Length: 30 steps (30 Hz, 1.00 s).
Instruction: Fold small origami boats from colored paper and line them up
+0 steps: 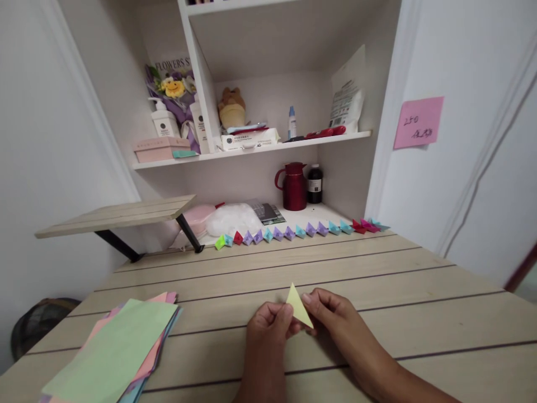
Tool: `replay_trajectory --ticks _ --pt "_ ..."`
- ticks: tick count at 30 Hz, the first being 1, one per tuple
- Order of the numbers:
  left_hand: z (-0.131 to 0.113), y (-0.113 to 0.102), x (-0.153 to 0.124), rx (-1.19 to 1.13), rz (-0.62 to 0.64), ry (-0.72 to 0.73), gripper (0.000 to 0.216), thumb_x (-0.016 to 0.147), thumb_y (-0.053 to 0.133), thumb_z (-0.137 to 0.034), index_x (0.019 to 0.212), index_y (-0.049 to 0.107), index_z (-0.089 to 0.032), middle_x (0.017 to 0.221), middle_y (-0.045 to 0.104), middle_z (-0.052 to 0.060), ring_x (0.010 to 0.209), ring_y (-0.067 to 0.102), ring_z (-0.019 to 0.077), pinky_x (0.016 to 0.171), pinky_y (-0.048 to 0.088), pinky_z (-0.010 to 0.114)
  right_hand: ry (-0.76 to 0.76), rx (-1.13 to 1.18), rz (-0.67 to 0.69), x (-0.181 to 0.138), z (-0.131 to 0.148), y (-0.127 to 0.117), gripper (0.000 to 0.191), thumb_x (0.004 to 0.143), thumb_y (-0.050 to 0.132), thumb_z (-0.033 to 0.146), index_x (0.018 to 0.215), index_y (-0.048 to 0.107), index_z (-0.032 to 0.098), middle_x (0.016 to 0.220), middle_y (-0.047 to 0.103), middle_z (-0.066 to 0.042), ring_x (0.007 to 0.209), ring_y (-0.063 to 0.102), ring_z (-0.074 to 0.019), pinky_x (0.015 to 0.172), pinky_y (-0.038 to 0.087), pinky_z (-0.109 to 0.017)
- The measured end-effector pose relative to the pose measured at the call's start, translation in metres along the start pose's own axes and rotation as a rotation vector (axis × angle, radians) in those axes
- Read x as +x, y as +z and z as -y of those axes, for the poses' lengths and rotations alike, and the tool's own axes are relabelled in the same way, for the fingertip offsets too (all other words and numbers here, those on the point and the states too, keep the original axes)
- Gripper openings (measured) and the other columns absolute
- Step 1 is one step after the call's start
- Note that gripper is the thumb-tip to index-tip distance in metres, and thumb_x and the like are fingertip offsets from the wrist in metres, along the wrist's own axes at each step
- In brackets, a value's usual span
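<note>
Bare counter (356, 268) behind the yellow paper (298, 307) leaves passage. Farther behind it, a row of folded shapes (289, 233) blocks; well left of it, a paper stack (115, 347).

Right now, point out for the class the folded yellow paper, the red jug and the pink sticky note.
Folded yellow paper (298, 308): head view, middle of its visible face.
Red jug (294, 189): head view, middle of its body.
Pink sticky note (418, 123): head view, middle of its written front.
</note>
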<state>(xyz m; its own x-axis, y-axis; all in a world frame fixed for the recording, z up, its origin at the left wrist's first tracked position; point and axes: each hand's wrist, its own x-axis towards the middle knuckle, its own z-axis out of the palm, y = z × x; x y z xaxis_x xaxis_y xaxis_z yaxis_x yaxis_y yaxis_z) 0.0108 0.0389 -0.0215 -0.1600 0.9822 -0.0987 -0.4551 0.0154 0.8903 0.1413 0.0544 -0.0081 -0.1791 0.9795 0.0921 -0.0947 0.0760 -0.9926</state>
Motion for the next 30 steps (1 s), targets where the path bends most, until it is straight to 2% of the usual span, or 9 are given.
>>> replay_trajectory --ticks 5,9,11,14,18,22,30 --pt "-0.004 0.004 -0.008 -0.147 0.207 -0.161 0.027 0.065 0.083 -0.034 0.066 0.067 -0.012 0.067 0.062 0.003 0.064 0.053 0.0097 0.065 0.042 0.022 0.027 0.25 0.046 -0.003 0.011 -0.006 0.032 0.086 0.058 0.051 0.079 0.063 0.02 0.069 0.055 0.001 0.066 0.049 -0.0148 0.063 0.039 -0.026" --pt "-0.003 0.006 -0.016 -0.18 0.327 -0.205 0.019 0.075 0.075 -0.031 0.075 0.071 -0.012 0.071 0.06 0.003 0.067 0.05 0.0096 0.066 0.04 0.022 0.057 0.257 0.107 -0.007 0.021 -0.013 0.032 0.087 0.058 0.049 0.103 0.068 0.023 0.081 0.06 -0.002 0.078 0.053 -0.0181 0.072 0.043 -0.029" --pt "-0.002 0.006 -0.017 -0.182 0.365 -0.202 0.017 0.079 0.072 -0.029 0.078 0.072 -0.012 0.071 0.058 0.003 0.067 0.048 0.0091 0.065 0.039 0.021 0.051 0.269 0.135 -0.009 0.025 -0.015 0.034 0.087 0.058 0.048 0.108 0.068 0.024 0.093 0.062 -0.004 0.084 0.054 -0.0193 0.077 0.044 -0.031" --pt "-0.004 0.006 -0.018 -0.172 0.355 -0.209 0.016 0.08 0.071 -0.028 0.08 0.072 -0.013 0.073 0.059 0.003 0.069 0.048 0.0095 0.067 0.039 0.021 0.022 0.271 0.185 -0.012 0.028 -0.018 0.031 0.087 0.058 0.045 0.108 0.069 0.024 0.094 0.063 -0.004 0.088 0.054 -0.0198 0.08 0.043 -0.031" --pt "-0.008 0.006 -0.018 -0.17 0.337 -0.227 0.016 0.079 0.072 -0.029 0.081 0.073 -0.013 0.077 0.061 0.004 0.072 0.05 0.0104 0.07 0.041 0.023 0.002 0.247 0.248 -0.013 0.031 -0.019 0.026 0.083 0.064 0.037 0.104 0.069 0.023 0.087 0.063 -0.003 0.084 0.056 -0.0195 0.075 0.044 -0.031" --pt "-0.009 0.007 -0.018 -0.18 0.354 -0.221 0.017 0.081 0.07 -0.029 0.084 0.073 -0.013 0.078 0.06 0.004 0.073 0.049 0.0111 0.071 0.041 0.023 0.01 0.219 0.267 -0.014 0.034 -0.019 0.024 0.078 0.068 0.034 0.099 0.071 0.022 0.09 0.065 -0.004 0.084 0.058 -0.0198 0.075 0.045 -0.031" --pt "-0.013 0.008 -0.019 -0.213 0.341 -0.244 0.017 0.079 0.072 -0.03 0.085 0.074 -0.015 0.081 0.062 0.005 0.075 0.051 0.0117 0.073 0.041 0.022 0.034 0.229 0.305 -0.011 0.033 -0.02 0.026 0.079 0.069 0.034 0.101 0.072 0.021 0.094 0.067 -0.005 0.089 0.059 -0.0196 0.084 0.043 -0.032"
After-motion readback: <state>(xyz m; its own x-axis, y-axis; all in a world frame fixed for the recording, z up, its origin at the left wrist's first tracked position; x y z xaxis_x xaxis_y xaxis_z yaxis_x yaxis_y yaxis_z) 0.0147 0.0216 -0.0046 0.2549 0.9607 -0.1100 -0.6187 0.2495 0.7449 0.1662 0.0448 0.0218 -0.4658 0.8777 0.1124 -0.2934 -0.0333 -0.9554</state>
